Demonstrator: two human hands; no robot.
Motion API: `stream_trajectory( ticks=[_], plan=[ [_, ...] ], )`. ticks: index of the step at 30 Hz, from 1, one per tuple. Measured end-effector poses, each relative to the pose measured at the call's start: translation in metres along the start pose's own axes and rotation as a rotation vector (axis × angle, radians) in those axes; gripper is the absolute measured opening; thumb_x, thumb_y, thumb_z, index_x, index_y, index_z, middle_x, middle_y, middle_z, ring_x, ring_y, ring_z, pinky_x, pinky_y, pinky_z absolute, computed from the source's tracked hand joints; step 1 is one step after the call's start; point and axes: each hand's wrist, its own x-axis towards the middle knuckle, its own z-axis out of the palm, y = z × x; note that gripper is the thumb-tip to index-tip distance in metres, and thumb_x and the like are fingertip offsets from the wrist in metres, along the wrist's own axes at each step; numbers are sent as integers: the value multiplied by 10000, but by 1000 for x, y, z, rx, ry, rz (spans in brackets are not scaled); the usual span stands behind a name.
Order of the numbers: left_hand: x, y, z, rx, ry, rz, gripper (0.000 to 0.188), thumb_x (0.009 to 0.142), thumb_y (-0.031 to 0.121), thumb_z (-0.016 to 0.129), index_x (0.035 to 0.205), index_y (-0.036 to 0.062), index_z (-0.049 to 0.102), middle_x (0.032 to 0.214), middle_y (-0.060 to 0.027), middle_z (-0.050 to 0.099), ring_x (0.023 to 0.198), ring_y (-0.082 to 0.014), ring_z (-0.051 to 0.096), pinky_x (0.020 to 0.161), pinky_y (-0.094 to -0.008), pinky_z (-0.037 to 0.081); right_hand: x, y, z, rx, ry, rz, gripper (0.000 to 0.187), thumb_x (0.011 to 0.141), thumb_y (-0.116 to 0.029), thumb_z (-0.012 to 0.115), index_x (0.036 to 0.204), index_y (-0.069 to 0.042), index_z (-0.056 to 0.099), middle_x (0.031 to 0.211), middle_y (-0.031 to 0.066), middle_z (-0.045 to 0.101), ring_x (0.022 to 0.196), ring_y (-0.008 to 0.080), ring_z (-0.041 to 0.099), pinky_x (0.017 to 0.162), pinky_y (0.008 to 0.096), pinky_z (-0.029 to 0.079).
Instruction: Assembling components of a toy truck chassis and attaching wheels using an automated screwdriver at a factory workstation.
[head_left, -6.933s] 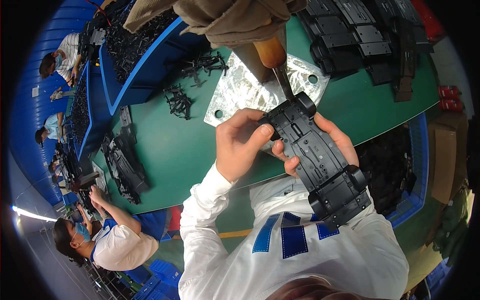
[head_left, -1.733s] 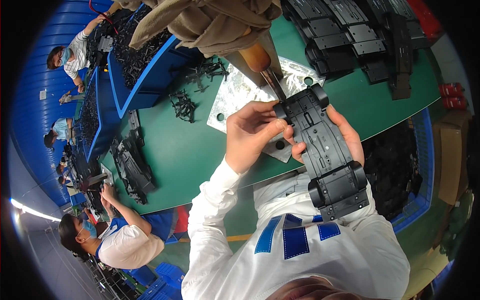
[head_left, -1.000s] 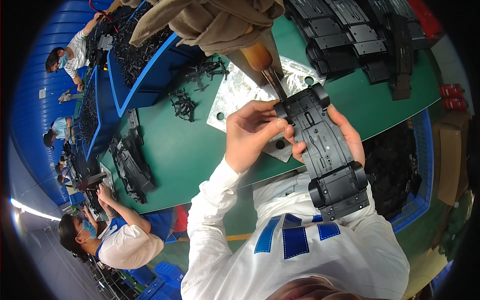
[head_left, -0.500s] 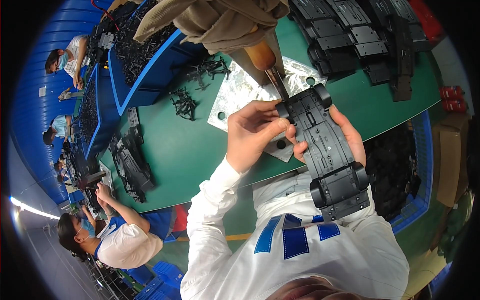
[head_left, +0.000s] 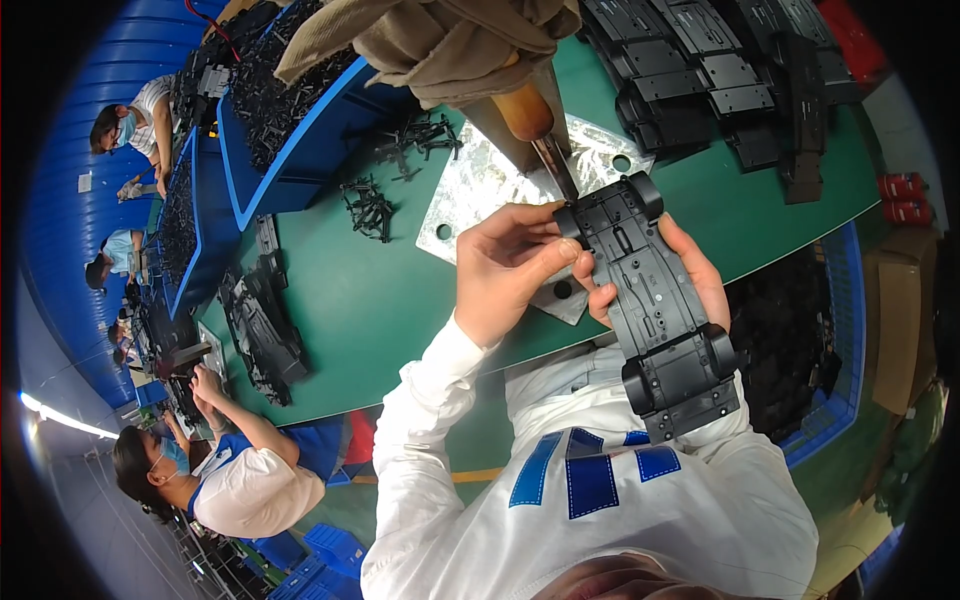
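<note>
chassis [head_left: 655,300]: black, long, held up off the table between both hands, far end by the tool, near end over the lap. wheel arches at both ends, pegs and holes along the face in view.

right hand [head_left: 697,268]: wrapped round it from below, thumb side on the right edge, fingertips curled over the left edge. firm grip, no gap to speak of.

left hand [head_left: 495,280]: at the far left corner, thumb and index drawn close together at the arch, other fingers folded behind. can't tell if a small part is pinched between them (the fingertips hide it).

tool [head_left: 524,112]: wooden handle, metal shaft angled down to that same arch. can't tell if the tip touches. cloth [head_left: 460,50] wrapped round its upper end.

under the tool: metal plate [head_left: 465,195] with round holes, lying on the green table [head_left: 335,290]. left of the plate, loose small black parts [head_left: 368,210], then a blue bin [head_left: 290,155] full of similar bits. more chassis stacked [head_left: 690,65] far right, others piled [head_left: 262,335] left.

right of the lap: blue crate [head_left: 853,330] with black stuff in it, carton [head_left: 903,310] beside. masked co-worker [head_left: 240,480] at the left.
</note>
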Motion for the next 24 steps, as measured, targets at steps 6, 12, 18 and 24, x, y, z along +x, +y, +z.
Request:
stream_trajectory(
  ticks=[6,12,18,24],
  plan=[
    [0,0,0,4,-8,12,387,827,-3,768,1154,-116,594,1022,-160,666,959,-185,653,884,-301,544,-1,2,5,-16,3,-31,564,1020,-413,478,1383,18,447,1249,227,552,1086,311,557,788,368,509],
    [0,2,0,-9,-11,4,384,831,-6,764,1158,-114,594,1023,-161,669,959,-186,655,885,-303,545,0,2,5,8,-2,-17,561,1024,-407,472,1381,25,447,1241,233,551,1079,317,555,783,377,510],
    [0,1,-1,-17,-20,8,406,839,-19,747,1190,-119,570,1039,-159,658,959,-181,654,871,-295,553,3,1,4,38,60,-18,573,1020,-413,484,1371,39,446,1207,246,553,1068,321,554,775,386,513],
    [4,4,-8,50,-38,-57,489,854,63,755,1254,-111,534,1030,-138,647,918,-152,646,834,-274,548,12,1,-13,7,37,-27,597,1020,-421,484,1360,67,442,1194,269,550,1065,334,559,789,381,516]
  ],
)
